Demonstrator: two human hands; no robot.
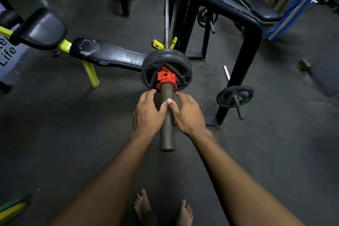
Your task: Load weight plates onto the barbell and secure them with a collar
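Head view: both hands, left hand [146, 113] and right hand [187, 113], loosely flank the barbell [167, 134] sleeve, thumbs on it. Red collar [166, 79] sits against plates [166, 60]. Bench [108, 54] left; spare plate [234, 96] right.

Black plates [166, 60] on barbell sleeve [167, 115], red collar [166, 78] against them.

A white panel [7, 51] at the left edge, partly hidden behind a black padded seat [41, 28], carries dark lettering that reads "Life", with the letters "te" above it (the rest of that word is cut off). The outer weight plate [166, 70] on the barbell bears raised marks near its rim, too small to read.
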